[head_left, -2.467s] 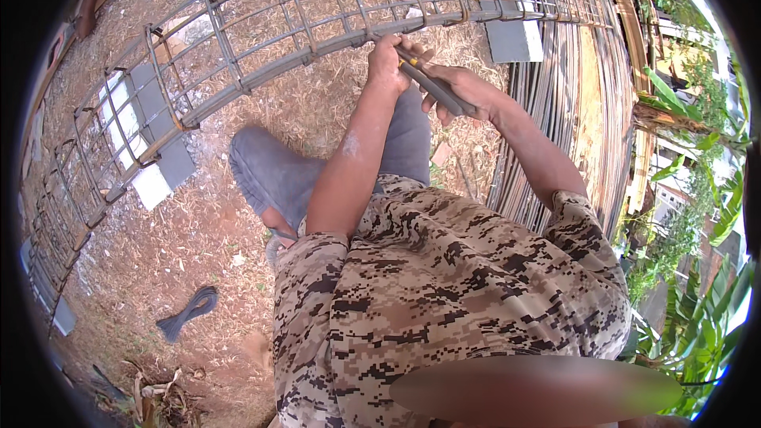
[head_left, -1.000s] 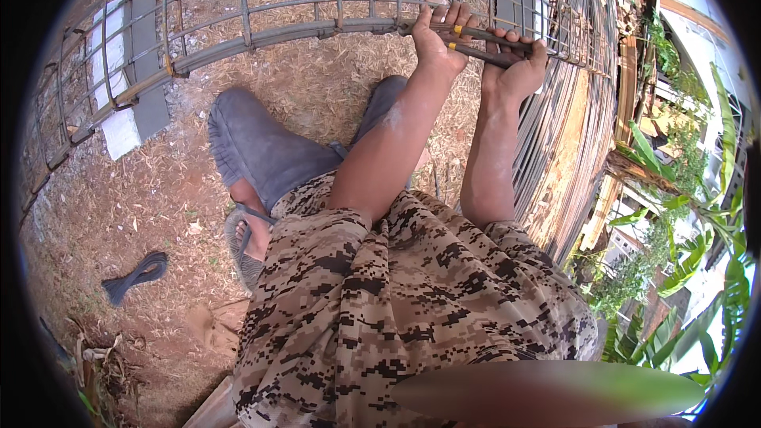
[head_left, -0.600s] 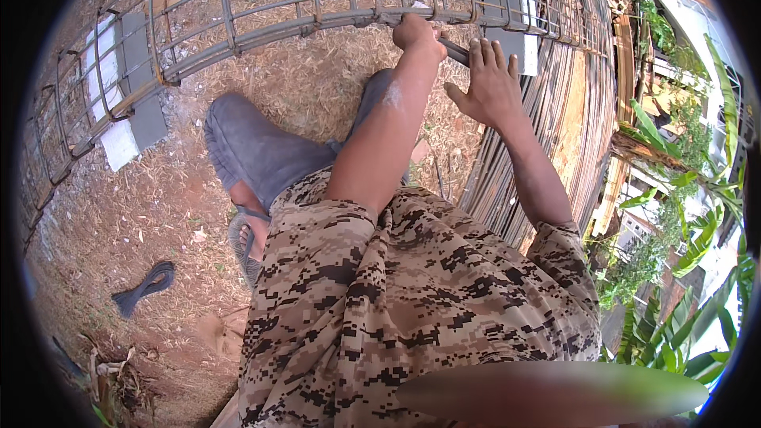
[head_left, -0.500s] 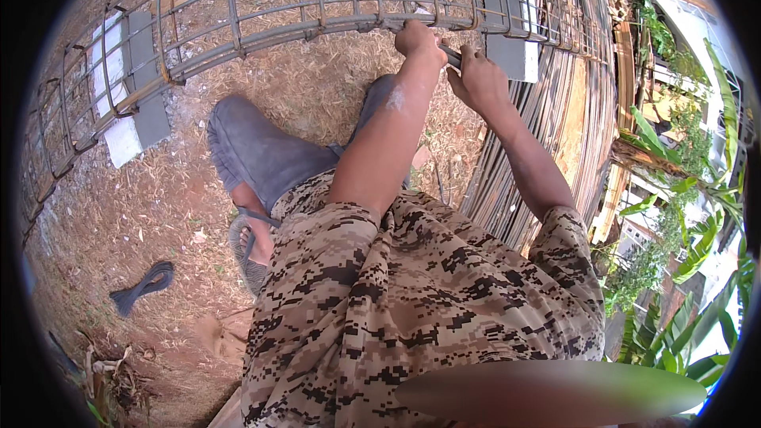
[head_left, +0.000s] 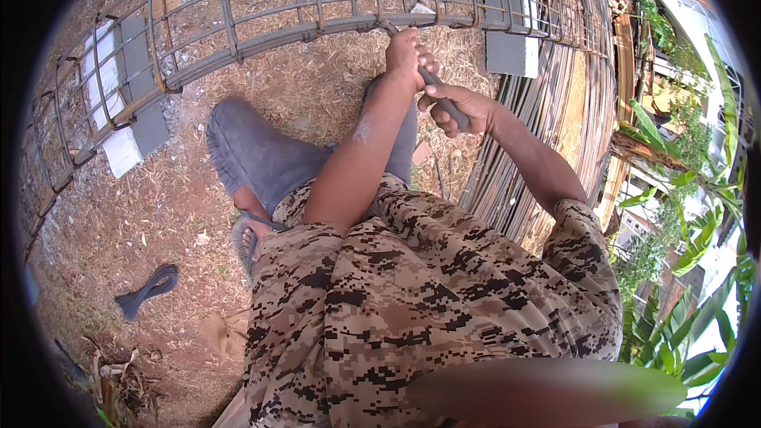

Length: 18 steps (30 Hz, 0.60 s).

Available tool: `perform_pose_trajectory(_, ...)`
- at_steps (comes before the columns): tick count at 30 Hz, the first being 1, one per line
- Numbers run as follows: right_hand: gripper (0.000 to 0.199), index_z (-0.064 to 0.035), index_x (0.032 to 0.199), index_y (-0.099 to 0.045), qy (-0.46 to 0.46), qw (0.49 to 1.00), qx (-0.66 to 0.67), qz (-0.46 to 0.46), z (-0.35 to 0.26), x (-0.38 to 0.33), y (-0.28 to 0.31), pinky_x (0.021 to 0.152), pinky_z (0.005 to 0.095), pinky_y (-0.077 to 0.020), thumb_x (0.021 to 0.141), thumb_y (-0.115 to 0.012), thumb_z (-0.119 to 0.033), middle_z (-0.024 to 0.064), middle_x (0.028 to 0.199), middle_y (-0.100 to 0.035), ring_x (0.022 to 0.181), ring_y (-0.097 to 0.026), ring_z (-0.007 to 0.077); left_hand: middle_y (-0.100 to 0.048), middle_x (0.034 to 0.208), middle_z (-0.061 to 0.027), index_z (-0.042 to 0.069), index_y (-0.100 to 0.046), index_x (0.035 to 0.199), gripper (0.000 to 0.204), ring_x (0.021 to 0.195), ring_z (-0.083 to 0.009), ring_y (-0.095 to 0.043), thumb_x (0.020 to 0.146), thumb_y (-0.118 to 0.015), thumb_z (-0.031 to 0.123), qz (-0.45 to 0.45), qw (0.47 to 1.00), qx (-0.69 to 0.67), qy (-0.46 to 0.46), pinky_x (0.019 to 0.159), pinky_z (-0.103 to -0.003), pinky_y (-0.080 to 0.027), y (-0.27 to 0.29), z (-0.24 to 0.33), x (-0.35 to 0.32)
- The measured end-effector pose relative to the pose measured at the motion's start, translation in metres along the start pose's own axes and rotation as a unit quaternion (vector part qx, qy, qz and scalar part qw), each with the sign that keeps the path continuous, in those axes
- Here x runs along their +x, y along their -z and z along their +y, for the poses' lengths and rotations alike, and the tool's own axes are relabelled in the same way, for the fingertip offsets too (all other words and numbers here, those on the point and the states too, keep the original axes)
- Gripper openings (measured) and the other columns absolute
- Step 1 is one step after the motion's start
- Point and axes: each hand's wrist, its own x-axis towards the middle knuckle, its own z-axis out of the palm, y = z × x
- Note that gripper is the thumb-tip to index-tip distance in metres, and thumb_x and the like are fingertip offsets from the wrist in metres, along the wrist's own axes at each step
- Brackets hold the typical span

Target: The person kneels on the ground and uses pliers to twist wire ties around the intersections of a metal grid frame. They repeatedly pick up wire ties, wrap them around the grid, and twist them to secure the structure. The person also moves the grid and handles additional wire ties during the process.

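My left hand (head_left: pixel 404 57) is closed around the front part of dark, long-handled pincers (head_left: pixel 449 109), close below the near edge of a rebar cage (head_left: pixel 273 41). The head of the pincers meets the cage's lower bars; the jaws and any wire in them are too small to make out. Closer to me, my right hand (head_left: pixel 469 109) grips the rear of the handles, its fingers partly curled beneath. The cage runs across the top of the view, its long bars crossed by square stirrups.
Grey-and-white blocks (head_left: pixel 143 123) (head_left: pixel 507 51) lie under the cage at both sides. Stacked long boards (head_left: pixel 547 135) stand to my right. A bundle of dark tie wire (head_left: pixel 148 291) lies on the dry, straw-covered ground at left. My bent knee (head_left: pixel 254 139) is below the cage.
My right hand has swung down toward me, so the pincers' handles now slant down to the right. My left hand has shifted slightly down and left, uncovering the tool's front end.
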Motion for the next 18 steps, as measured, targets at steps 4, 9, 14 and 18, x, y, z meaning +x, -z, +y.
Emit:
perform_pose_trajectory(4,0.056,0.0022,0.11,-0.059,0.205,0.716,-0.583,0.324,-0.009,-0.011,0.006,0.05,0.0307,-0.052,0.088,-0.067,-0.049,0.0103,0.073,-0.065,0.06,-0.066,0.0168,-0.034,0.057,-0.0013,0.012,-0.041,0.078,0.029,0.043,-0.0155,-0.034,0.092,-0.056,0.031,0.174,0.98,-0.041,-0.089,0.043,-0.034,-0.031,-0.028,-0.011,0.018)
perform_pose_trajectory(9,0.041,-0.0006,0.097,-0.06,0.1,0.857,-0.448,0.235,-0.004,-0.015,-0.001,0.052,0.0281,-0.0501,0.084,-0.076,-0.036,0.0108,0.074,-0.066,0.065,-0.067,0.0149,-0.049,0.068,-0.0075,0.006,-0.046,0.085,0.05,0.054,-0.0209,-0.053,0.087,-0.069,0.051,0.093,0.987,0.041,-0.126,0.052,-0.041,-0.05,-0.009,-0.02,0.009)
perform_pose_trajectory(14,0.03,-0.0072,0.09,-0.057,0.089,0.938,0.289,-0.171,0.033,0.011,-0.027,0.041,0.0216,-0.0366,0.09,-0.071,-0.034,-0.0057,0.065,-0.051,0.046,-0.044,0.0058,-0.053,0.068,-0.0092,0.0,-0.055,0.101,0.05,0.056,-0.025,-0.057,0.086,-0.071,0.045,0.007,0.986,0.147,-0.084,0.055,-0.04,-0.051,0.023,-0.005,-0.016)
perform_pose_trajectory(18,0.034,-0.006,0.098,-0.056,0.179,0.948,0.1,-0.245,0.047,0.043,-0.02,0.048,0.0245,-0.0454,0.098,-0.056,-0.04,-0.0012,0.075,-0.057,0.057,-0.055,0.008,-0.063,0.081,-0.0158,-0.006,-0.06,0.1,0.056,0.062,-0.0273,-0.061,0.085,-0.07,0.047,0.245,0.906,0.275,-0.207,0.057,-0.042,-0.049,0.014,0.001,-0.005)
